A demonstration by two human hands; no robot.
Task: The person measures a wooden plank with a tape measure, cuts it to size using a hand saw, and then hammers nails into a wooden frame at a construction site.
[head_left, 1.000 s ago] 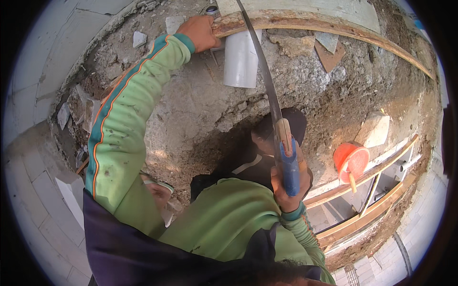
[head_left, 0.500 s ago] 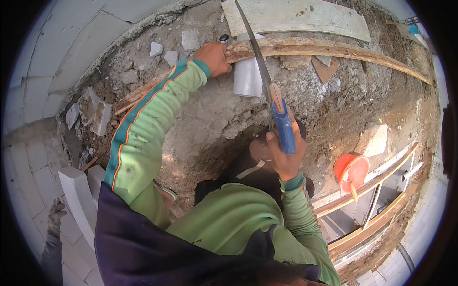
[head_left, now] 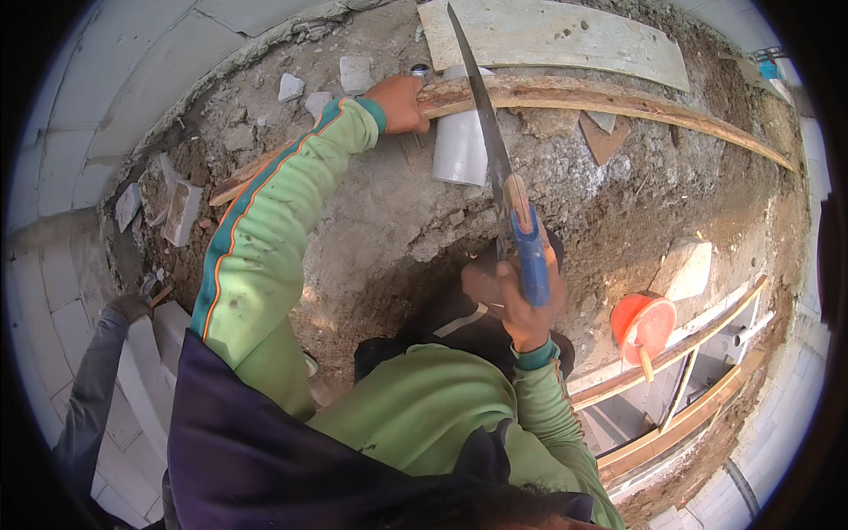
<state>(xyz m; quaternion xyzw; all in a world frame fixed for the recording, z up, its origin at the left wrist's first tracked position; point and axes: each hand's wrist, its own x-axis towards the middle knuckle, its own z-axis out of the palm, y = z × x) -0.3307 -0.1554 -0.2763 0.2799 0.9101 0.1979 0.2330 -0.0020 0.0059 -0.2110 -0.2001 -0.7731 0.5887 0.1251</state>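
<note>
My right hand (head_left: 533, 309) is closed round the blue and wooden handle of a handsaw (head_left: 488, 119). The long blade points away from me and crosses over a rough wooden pole (head_left: 609, 95). Where they cross, the pole lies over a white plastic pipe (head_left: 460, 157). Just left of the blade, my left hand (head_left: 399, 104) grips the pole, fingers wrapped over it. My forearm hides some of the pole's left part. Whether the teeth have cut into the wood cannot be made out.
A pale board (head_left: 565, 44) lies beyond the pole. Broken block pieces (head_left: 183, 212) are scattered at left. An orange bucket (head_left: 643, 329) stands at right near a wooden frame (head_left: 680, 424). At far left, a co-worker's gloved hand (head_left: 131, 306) reaches by a white block (head_left: 146, 380).
My right hand has drawn the saw slightly toward me. My left hand keeps its grip on the pole. The co-worker's arm has reached farther forward, to the end of the white block.
</note>
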